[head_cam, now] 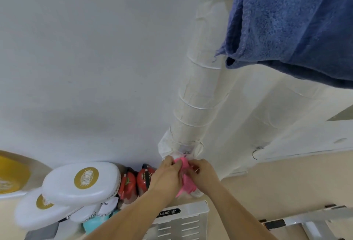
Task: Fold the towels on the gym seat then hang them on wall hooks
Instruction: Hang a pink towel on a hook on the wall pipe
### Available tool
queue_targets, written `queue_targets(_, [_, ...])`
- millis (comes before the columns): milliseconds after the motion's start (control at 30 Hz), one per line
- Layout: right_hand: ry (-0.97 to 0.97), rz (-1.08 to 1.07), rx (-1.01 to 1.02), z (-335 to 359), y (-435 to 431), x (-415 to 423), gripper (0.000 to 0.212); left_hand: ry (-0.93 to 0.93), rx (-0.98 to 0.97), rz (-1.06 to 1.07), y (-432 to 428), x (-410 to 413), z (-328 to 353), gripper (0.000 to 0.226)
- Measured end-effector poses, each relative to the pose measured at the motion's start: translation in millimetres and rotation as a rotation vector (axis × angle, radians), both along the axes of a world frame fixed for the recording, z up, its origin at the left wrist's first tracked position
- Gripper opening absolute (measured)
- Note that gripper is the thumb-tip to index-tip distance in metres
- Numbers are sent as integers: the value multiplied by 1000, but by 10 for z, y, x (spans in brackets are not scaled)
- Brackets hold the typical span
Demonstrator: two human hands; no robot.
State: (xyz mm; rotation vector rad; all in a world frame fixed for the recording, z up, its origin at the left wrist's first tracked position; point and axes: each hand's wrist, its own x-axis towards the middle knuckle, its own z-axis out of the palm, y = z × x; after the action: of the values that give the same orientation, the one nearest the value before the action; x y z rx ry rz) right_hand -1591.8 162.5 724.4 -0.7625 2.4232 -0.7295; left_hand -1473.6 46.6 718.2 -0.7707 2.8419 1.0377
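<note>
Pink towel [186,183], pinched between left hand [166,175] and right hand [202,172] at the wall [76,67] under the pipe [200,96]: its hook hidden, so an off-hook release likely drops or unfolds it.

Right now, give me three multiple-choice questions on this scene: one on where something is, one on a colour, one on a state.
1. Where does the blue towel hang?
A. upper right of the view
B. lower left of the view
C. on the floor

2. What colour is the cloth being held?
A. green
B. pink
C. black

3. What are the left hand and right hand doing?
A. hanging idle
B. both gripping the cloth
C. pressing flat on the wall

Answers:
1 A: it fills the upper right corner.
2 B: pink shows between the two hands.
3 B: the fingers of both curl round it.
</note>
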Motion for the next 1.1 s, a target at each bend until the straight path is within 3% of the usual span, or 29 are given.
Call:
queue_targets(167, [88, -78, -72, 20, -3, 111, 25, 47, -62, -53, -18, 32, -5, 28])
queue_targets(300, [182, 31, -152, -75, 40, 201, 35, 91, -8, -74, 21, 131, -184, 53])
queue_targets(400, [164, 62, -91, -43, 4, 186, 37, 62, 1, -80, 32, 168, -219, 66])
queue_targets(767, [136, 3, -66, -45, -96, 183, 30, -112, 130, -132, -65, 102, -221, 78])
queue_targets(867, [115, -8, -40, 16, -94, 188, 22, -90, 159, -151, -100, 100, -102, 69])
queue_targets(933, [93, -6, -13, 62, -74, 177, 29, -27, 194, -63, -91, 139, 57, 57])
queue_targets(1000, [185, 58, 16, 71, -53, 167, 36, 45, 185, -19, -83, 187, 127, 53])
queue_targets(1100, [333, 131, -5, 45, -29, 218, 30, 116, 233, -11, -44, 255, 199, 41])
